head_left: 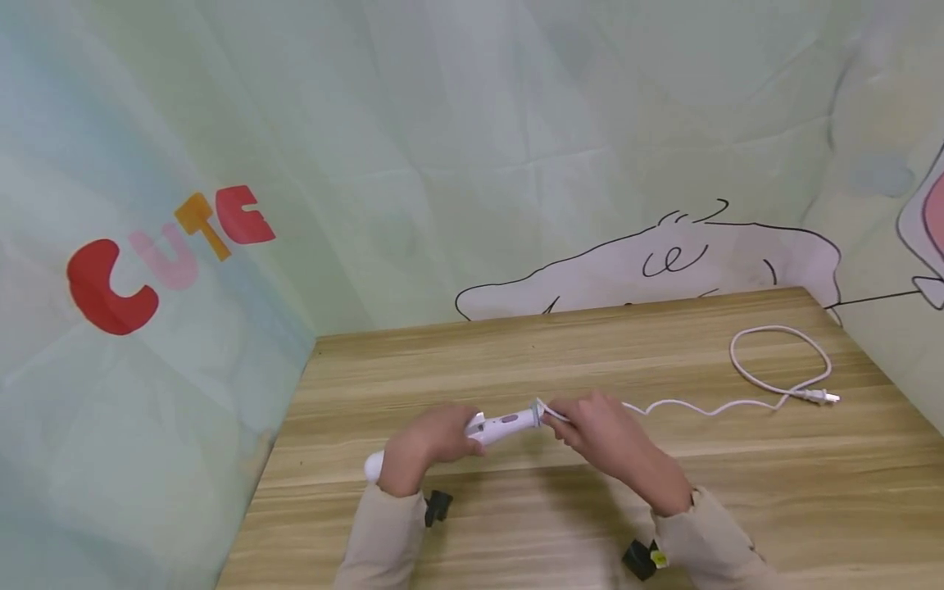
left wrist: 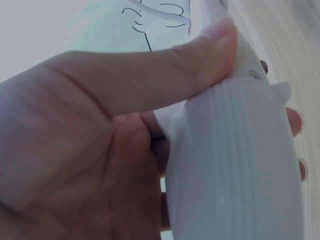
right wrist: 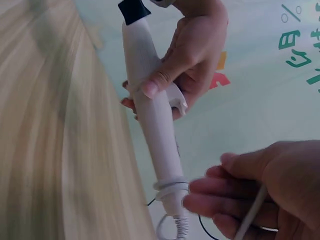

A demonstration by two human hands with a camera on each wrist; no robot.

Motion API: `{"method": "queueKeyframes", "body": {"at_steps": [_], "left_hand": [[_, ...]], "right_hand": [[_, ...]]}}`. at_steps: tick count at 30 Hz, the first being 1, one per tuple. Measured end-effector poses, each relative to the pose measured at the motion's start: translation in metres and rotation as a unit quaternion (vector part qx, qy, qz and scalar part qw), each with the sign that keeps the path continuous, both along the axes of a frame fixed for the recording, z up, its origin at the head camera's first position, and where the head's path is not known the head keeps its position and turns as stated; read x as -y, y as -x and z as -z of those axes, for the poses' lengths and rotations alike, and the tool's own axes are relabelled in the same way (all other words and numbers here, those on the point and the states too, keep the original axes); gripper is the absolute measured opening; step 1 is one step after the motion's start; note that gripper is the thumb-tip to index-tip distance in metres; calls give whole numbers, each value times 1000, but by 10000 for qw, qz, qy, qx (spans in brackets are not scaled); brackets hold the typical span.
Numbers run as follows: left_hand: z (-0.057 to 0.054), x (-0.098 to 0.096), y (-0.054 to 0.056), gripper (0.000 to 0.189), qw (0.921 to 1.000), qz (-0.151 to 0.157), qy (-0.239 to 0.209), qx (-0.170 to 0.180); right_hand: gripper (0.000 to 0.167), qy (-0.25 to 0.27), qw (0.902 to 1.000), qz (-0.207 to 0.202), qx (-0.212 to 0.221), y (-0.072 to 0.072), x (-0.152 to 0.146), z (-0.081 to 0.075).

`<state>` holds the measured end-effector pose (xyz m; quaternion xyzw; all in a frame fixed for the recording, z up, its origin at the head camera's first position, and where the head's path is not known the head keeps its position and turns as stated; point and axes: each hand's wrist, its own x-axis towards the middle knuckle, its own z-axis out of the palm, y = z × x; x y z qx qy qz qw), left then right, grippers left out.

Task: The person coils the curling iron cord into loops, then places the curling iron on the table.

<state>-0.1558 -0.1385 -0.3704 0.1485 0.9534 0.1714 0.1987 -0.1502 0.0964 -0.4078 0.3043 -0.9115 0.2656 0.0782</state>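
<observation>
The two pale sleeves (head_left: 383,537) come in at the bottom of the head view, each with a dark block (head_left: 438,507) at the wrist, over the near part of the wooden table (head_left: 369,373). Beyond them, around the table's middle, a white curling iron (head_left: 509,426) seems held above the surface, its long axis running left to right, with the cord end tilted slightly toward the far edge. The left hand (head_left: 435,438) is clamped on the iron near its clip (right wrist: 175,97), thumb across the top and fingers beneath. The right hand (head_left: 605,434) is the nearer one to the cord end, which lies directly left of its fingertips; its fingers bend around the white cord (head_left: 711,413), tips touching or just beside the coils (right wrist: 171,186) circling the handle. From there the cord runs toward the table's right edge, looping near the far right corner, with the plug (head_left: 820,397) beside the loop. The left wrist hides part of the iron in the head view, the near table edge is cut off, and the exact number of coils is hard to make out.
</observation>
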Motion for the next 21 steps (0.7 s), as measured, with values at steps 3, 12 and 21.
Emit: {"method": "queueKeyframes", "body": {"at_steps": [3, 12, 21], "left_hand": [[1, 4, 4, 23, 9999, -8, -123, -14], [-6, 13, 7, 20, 9988, -109, -439, -188], [-9, 17, 6, 17, 9973, -41, -732, -50]], "right_hand": [[20, 412, 9968, -314, 614, -6, 2, 3], [18, 624, 9828, -1154, 1304, -16, 4, 22], [18, 575, 9828, -1282, 1201, -6, -1, 46]]}}
